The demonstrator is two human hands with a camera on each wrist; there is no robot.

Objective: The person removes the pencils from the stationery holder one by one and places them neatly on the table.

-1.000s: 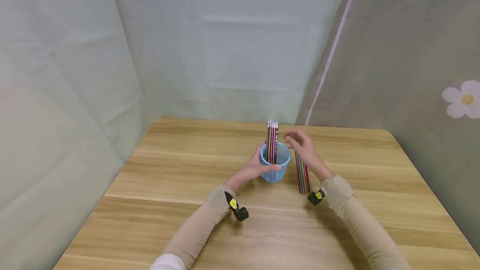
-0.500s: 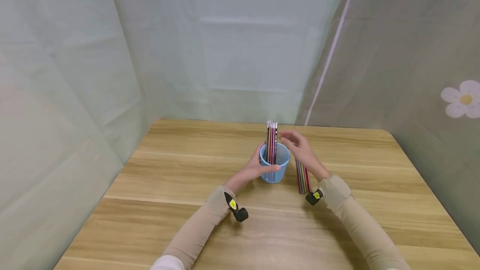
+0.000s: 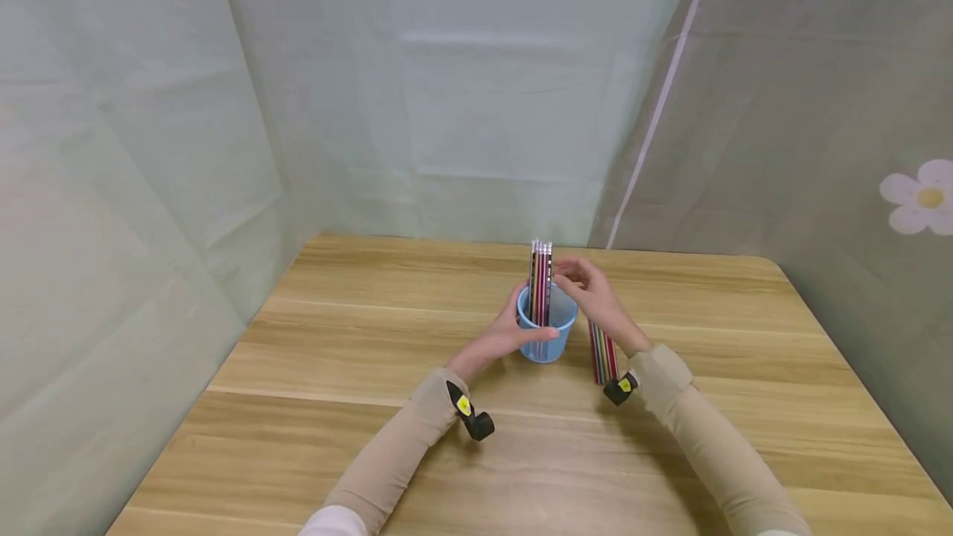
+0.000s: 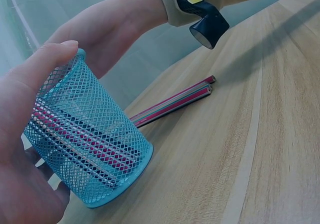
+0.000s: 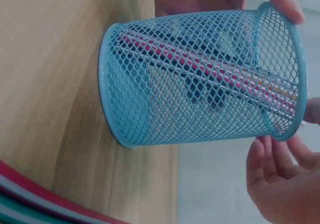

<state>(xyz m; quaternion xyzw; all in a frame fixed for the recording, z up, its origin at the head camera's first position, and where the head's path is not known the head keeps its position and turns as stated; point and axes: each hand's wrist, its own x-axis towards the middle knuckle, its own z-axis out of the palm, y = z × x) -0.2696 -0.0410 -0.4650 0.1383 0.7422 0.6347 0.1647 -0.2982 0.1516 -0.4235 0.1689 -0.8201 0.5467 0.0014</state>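
A light blue mesh pencil cup stands on the table, gripped by my left hand, its thumb over the near rim. In the left wrist view that thumb presses the cup's edge. Several striped pencils with pale eraser ends stand inside, leaning to the left side. My right hand is at the cup's right rim with its fingers loosely bent, and nothing shows between them. In the right wrist view its fingertips lie right by the rim and the pencil tops.
More colored pencils lie side by side on the wooden table, right of the cup and partly under my right forearm. A small black camera sits on each wrist. Pale cloth walls surround the table's back and sides.
My right hand has moved slightly left, closer to the cup's rim and the pencils in it. The left hand, the cup and the pencils stay where they were.
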